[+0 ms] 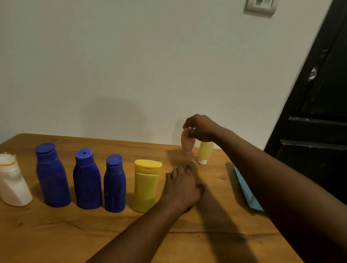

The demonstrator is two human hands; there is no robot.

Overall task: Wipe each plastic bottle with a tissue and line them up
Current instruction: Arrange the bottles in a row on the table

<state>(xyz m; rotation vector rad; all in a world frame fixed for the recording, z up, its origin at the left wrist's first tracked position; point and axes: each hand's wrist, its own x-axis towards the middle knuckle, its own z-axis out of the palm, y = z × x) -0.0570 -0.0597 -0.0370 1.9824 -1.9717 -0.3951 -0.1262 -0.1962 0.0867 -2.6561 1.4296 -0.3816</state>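
Right hand (199,129) pinches the pink bottle (186,144) by its top, clear of the counter (60,236), likely for wiping. Left hand (182,188) rests flat, fingers spread, beside the row's yellow bottle (146,186).

We see a wooden surface (65,232) with warm grain, dark knots and a soft sheen. On it, the three blue bottles (53,176) look like matt plastic, faintly scuffed. The yellow bottle (145,187) is smooth, dull plastic. At nine o'clock the white bottle (10,182) looks translucent and creased. At three o'clock lies a perforated blue plastic basket (246,188).
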